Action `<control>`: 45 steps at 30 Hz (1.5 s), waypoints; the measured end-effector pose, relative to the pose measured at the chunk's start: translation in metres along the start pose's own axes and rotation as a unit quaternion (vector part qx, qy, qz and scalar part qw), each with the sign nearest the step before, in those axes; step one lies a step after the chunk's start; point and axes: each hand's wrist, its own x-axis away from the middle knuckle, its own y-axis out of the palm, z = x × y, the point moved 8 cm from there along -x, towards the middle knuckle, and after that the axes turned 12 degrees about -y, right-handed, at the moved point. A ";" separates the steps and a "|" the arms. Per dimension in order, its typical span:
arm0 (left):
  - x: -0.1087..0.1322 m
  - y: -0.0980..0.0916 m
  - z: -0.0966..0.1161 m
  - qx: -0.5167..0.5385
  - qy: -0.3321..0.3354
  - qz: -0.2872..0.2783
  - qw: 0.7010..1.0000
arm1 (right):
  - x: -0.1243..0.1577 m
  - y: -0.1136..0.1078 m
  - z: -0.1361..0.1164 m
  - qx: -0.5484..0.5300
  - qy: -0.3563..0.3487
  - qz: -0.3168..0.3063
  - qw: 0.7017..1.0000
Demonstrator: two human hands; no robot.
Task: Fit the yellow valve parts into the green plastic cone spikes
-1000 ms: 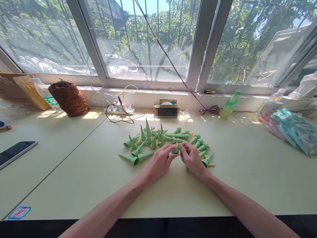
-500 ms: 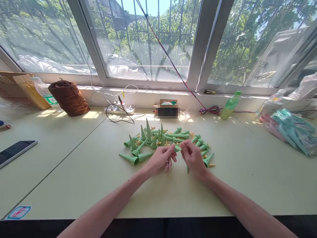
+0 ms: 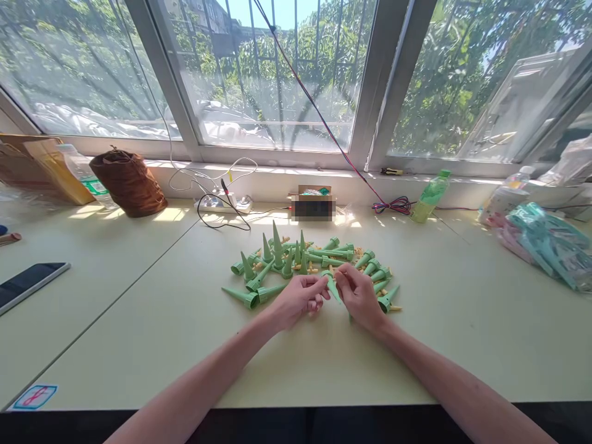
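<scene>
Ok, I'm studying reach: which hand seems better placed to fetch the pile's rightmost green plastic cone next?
Probably the right hand: it sits beside the rightmost green plastic cone, while the left hand is farther off, pinching another green cone. What the right hand grips is unclear.

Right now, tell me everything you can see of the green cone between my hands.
The green cone looks plastic, narrowing from a wider collar to a pointed tip. It slants, tip lower and towards your right. Your left hand pinches it near the collar; your right hand is close beside it, contact unclear.
</scene>
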 end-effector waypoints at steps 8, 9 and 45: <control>0.001 -0.004 0.006 -0.038 0.051 0.027 0.998 | -0.001 0.000 -0.001 -0.014 0.023 -0.003 1.000; 0.002 -0.004 0.007 -0.042 0.059 0.029 0.997 | -0.001 0.000 -0.001 -0.018 0.025 -0.002 1.000; 0.041 0.017 0.034 -0.459 0.416 0.186 0.763 | 0.002 0.009 0.007 -0.191 0.100 -0.015 0.976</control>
